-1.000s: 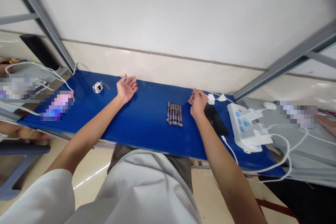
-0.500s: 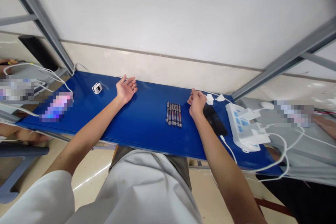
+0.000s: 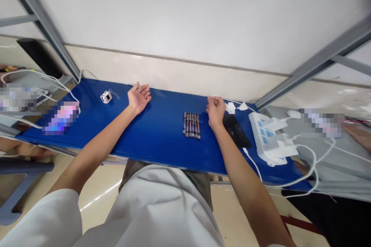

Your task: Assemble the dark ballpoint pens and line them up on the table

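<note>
My left hand (image 3: 139,98) rests palm up toward the back of the blue tabletop (image 3: 162,142), its fingers spread and slightly bent, nothing in it. To the right, my right hand (image 3: 215,111) is held with the fingers curled in; no object shows in them. Just left of that hand lies a row of several pens (image 3: 191,125), side by side and pointing toward the wall, apart from my fingers. A dark phone (image 3: 237,131) lies to the right of my right wrist, with a white cable at its near end.
A white power strip (image 3: 262,139) with plugged-in chargers and cables stands at the right. Crumpled white tissues (image 3: 230,108) lie near the wall. At the left are a small white cube-like device (image 3: 106,97) and a blurred-out phone (image 3: 61,118). Metal posts flank the table; another person's hand (image 3: 359,136) shows far right.
My right hand has turned slightly, its fingers curling a bit differently. My left hand and the pens stay in place; the view has shifted very little.
</note>
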Tool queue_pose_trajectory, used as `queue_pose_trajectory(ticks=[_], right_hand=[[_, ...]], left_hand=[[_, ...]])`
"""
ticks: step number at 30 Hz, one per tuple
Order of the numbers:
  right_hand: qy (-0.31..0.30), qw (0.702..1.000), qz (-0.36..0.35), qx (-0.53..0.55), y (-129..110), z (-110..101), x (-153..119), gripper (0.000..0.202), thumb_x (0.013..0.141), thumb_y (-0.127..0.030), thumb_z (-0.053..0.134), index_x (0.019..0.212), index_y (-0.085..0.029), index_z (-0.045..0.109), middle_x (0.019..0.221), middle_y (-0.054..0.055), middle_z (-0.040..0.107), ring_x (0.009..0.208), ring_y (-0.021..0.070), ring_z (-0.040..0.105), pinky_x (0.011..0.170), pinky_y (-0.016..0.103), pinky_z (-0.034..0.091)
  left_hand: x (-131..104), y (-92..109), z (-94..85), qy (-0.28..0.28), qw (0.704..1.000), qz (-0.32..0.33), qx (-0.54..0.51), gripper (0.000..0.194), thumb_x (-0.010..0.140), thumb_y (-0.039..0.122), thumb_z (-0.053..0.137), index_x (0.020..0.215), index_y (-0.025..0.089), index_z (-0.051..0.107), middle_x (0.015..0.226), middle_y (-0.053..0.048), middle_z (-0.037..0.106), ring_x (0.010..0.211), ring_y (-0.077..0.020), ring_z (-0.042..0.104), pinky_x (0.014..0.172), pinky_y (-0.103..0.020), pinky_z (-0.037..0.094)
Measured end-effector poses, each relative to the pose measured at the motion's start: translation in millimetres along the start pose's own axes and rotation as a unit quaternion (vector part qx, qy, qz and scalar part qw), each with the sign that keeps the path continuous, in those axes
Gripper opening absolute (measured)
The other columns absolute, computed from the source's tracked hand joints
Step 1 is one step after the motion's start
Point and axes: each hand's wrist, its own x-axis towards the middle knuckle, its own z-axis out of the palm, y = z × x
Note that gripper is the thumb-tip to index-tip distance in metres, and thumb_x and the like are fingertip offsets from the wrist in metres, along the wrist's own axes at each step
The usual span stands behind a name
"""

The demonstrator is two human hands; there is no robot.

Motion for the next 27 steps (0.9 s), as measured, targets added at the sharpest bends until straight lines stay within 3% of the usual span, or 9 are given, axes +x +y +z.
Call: queue_pose_trajectory(ticks=[2, 4, 8, 13, 19, 27], right_hand=[[-0.034, 0.993, -0.084, -0.082, -5.8, 1.6, -4.3, 0.049, 0.096, -0.068, 0.08, 0.09, -0.025, 0.058, 0.078, -0.003, 0.054, 0.069, 0.0155, 0.051, 0.064, 0.028, 0.048], [-0.105, 0.966, -0.171, -0.161, -11.6, 3.8, -9.5, 0.046, 0.099, -0.066, 0.078, 0.089, -0.024, 0.062, 0.09, 0.002, 0.061, 0.086, 0.0211, 0.061, 0.082, 0.036, 0.055], [-0.241, 0.896, -0.259, -0.27, -15.8, 8.0, -19.5, 0.046, 0.101, -0.068, 0.074, 0.089, -0.024, 0.068, 0.118, 0.012, 0.061, 0.122, 0.0347, 0.062, 0.113, 0.056, 0.051], [-0.3, 0.854, -0.256, -0.34, -8.3, 10.6, -24.9, 0.046, 0.1, -0.068, 0.077, 0.089, -0.023, 0.075, 0.133, 0.016, 0.055, 0.13, 0.0407, 0.058, 0.12, 0.067, 0.042], [-0.316, 0.846, -0.236, -0.36, -7.4, 14.6, -27.4, 0.047, 0.098, -0.067, 0.079, 0.083, -0.023, 0.077, 0.14, 0.016, 0.056, 0.133, 0.0423, 0.056, 0.118, 0.068, 0.041], [-0.327, 0.846, -0.196, -0.372, -12.7, 25.5, -37.3, 0.035, 0.095, -0.048, 0.076, 0.072, -0.022, 0.071, 0.143, 0.016, 0.059, 0.137, 0.0447, 0.053, 0.114, 0.07, 0.04]], left_hand=[[0.3, -0.1, 0.1, 0.001, 1.0, -0.001, 0.006, 0.042, 0.101, 0.057, 0.07, 0.105, 0.016, 0.08, 0.087, -0.009, 0.077, 0.072, -0.0178, 0.068, 0.066, -0.032, 0.053], [0.4, -0.2, 0.4, 0.0, 1.0, -0.001, 0.01, 0.042, 0.101, 0.057, 0.07, 0.105, 0.016, 0.081, 0.087, -0.009, 0.077, 0.071, -0.0178, 0.068, 0.066, -0.032, 0.053], [-0.4, -0.6, 1.9, 0.0, 1.0, 0.003, 0.014, 0.042, 0.101, 0.057, 0.069, 0.104, 0.016, 0.081, 0.087, -0.009, 0.076, 0.071, -0.0176, 0.067, 0.066, -0.031, 0.052], [-2.5, -1.5, 3.5, -0.006, 1.0, 0.007, 0.017, 0.042, 0.101, 0.057, 0.069, 0.104, 0.016, 0.08, 0.087, -0.009, 0.076, 0.072, -0.0173, 0.067, 0.067, -0.031, 0.052], [-2.5, -3.1, 3.5, -0.008, 1.0, 0.007, 0.022, 0.043, 0.101, 0.057, 0.071, 0.104, 0.015, 0.081, 0.087, -0.009, 0.076, 0.073, -0.0174, 0.067, 0.066, -0.031, 0.052], [-2.5, -2.5, 4.1, -0.003, 0.999, 0.008, 0.044, 0.044, 0.1, 0.059, 0.071, 0.104, 0.016, 0.08, 0.087, -0.009, 0.075, 0.073, -0.0178, 0.068, 0.068, -0.032, 0.051]])
